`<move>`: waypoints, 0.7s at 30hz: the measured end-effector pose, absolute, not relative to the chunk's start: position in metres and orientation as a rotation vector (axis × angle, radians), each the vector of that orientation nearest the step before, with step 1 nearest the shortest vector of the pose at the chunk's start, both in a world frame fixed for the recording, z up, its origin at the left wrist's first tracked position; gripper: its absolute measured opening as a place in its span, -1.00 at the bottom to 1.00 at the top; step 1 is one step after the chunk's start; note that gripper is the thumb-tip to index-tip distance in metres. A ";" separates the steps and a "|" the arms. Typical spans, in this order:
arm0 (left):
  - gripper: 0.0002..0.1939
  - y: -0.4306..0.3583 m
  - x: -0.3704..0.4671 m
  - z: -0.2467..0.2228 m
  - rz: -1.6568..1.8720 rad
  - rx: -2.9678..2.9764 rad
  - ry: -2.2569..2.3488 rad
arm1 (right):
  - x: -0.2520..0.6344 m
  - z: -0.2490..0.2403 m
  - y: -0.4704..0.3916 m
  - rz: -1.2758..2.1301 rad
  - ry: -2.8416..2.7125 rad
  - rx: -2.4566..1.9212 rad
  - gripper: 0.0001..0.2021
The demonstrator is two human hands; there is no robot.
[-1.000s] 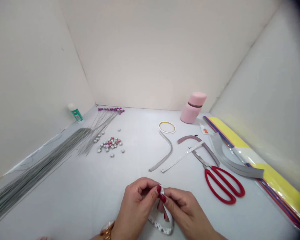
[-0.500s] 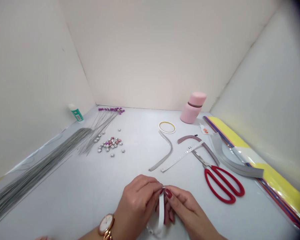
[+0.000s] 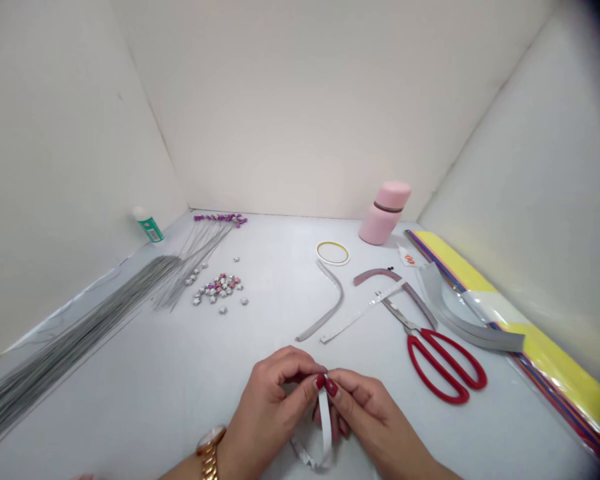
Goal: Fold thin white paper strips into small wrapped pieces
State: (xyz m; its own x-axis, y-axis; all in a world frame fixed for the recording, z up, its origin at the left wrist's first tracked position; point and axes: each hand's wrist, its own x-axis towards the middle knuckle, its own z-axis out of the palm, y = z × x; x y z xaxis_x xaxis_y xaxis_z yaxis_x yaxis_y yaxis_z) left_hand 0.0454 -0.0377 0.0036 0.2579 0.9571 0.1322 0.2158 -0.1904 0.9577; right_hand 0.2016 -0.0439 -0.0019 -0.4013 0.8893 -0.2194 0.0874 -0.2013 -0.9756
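Observation:
A narrow white paper strip [image 3: 326,427] hangs in a loop below my fingertips, its lower part curling to the left. My left hand [image 3: 286,393] pinches the strip's upper end between thumb and fingers. Right beside it, my right hand [image 3: 363,403] pinches the same end, the two thumbs nearly touching. The fingers cover whatever fold is at the top. Beyond my hands lie a curved grey strip [image 3: 337,293] and a clear-and-white strip [image 3: 363,312].
Red-handled scissors [image 3: 430,360] lie right. Small folded stars [image 3: 220,287] and grey wires [image 3: 95,320] lie left. A tape roll [image 3: 333,253], pink bottle [image 3: 386,212], glue stick [image 3: 149,225], grey strips [image 3: 475,328] and packs of coloured paper [image 3: 545,340] stand or lie around.
My left thumb has moved up to the strip's top end beside the right thumb. My left wrist has turned, so the watch face shows less. The view has shifted slightly.

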 end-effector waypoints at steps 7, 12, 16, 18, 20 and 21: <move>-0.89 -0.038 0.045 0.001 0.999 1.568 1.184 | 0.201 -0.002 -0.043 1.694 -1.337 -1.233 -0.58; -0.90 -0.040 0.049 -0.002 1.024 1.300 1.166 | 0.199 0.000 -0.045 1.721 -1.319 -1.190 -0.71; -0.88 -0.040 0.051 -0.003 1.011 1.201 1.111 | 0.198 0.001 -0.048 1.740 -1.321 -1.160 -0.80; -0.87 -0.041 0.052 -0.004 1.029 1.257 1.142 | 0.198 0.001 -0.048 1.735 -1.312 -1.138 -0.81; -0.87 -0.042 0.051 -0.004 1.070 1.366 1.208 | 0.199 0.000 -0.048 1.736 -1.301 -1.111 -0.79; -0.87 -0.043 0.051 -0.003 1.091 1.439 1.241 | 0.199 -0.001 -0.047 1.738 -1.293 -1.099 -0.78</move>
